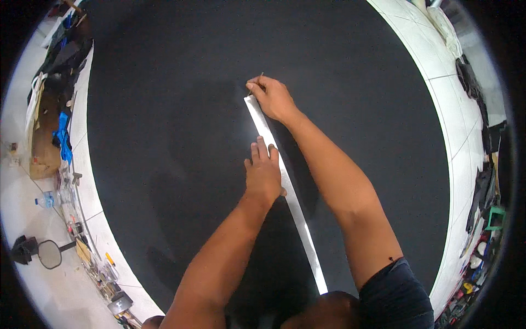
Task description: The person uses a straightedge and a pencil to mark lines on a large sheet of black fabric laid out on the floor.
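My left fingers (262,148) lie slightly spread on a strip (296,215) – right fingers (257,91) pinch a stick (250,93) – inside the black sheet's (164,120) edges.

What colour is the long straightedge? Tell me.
The straightedge is silver; the head view shows it.

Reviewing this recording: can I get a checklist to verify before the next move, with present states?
1. Left hand resting against the metallic strip: ok, fingers extended.
2. Right hand holding the thin tool: ok, pinched.
3. Thin tool at the strip's far end: ok.
4. Tool's tip touching the black sheet: cannot tell.
5. Strip's near end uncovered: cannot tell, it meets a dark rounded shape.
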The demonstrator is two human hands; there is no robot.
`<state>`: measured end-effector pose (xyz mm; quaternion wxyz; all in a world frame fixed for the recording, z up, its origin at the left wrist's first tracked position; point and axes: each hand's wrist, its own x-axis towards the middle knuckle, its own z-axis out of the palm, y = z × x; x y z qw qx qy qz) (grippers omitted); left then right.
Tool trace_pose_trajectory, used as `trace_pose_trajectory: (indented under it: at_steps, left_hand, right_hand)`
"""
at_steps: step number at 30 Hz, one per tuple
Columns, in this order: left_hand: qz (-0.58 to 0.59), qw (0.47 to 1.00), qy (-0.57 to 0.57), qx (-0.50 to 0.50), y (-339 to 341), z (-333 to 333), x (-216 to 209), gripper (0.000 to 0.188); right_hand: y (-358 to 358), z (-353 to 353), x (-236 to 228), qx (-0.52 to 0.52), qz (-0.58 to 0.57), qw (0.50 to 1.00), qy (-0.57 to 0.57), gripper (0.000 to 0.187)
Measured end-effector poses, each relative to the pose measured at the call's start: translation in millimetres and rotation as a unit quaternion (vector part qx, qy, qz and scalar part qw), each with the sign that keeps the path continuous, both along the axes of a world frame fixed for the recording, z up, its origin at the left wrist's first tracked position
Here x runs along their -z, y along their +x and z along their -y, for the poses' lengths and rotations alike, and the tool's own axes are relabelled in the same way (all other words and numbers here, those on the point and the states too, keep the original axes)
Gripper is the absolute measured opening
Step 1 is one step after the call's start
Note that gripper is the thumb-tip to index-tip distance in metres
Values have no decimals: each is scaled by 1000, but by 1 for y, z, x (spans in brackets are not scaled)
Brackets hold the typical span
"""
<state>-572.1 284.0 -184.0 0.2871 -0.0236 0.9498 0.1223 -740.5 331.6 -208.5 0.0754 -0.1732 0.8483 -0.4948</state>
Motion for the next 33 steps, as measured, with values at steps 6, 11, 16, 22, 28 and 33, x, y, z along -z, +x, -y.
trace_pose_trajectory:
  at_steps: [6,11,16,22,28,33]
  left_hand:
    - [14,999,-41,15,-1,-3,4,127]
    - [15,999,-37,14,-1,-3,4,126]
    - [2,999,-30,15,-1,-2,2,126]
    - [-4,1000,21,-15,3,5,0,130]
    - [-2,1000,8,14,5,11,-6,135]
    - [-34,992,-101,71,30,66,-7,135]
  right_hand:
    - [-10,20,7,11,-33,999,23,23]
    - [-9,16,10,18,-44,998,32,19]
    - [-4,15,5,0,-59,997,47,22]
    - [45,-27,-21,141,-189,967,-94,24]
    - [237,-147,-45,142,63,979,-129,36]
    - [410,-202,-62,166,217,962,18,31]
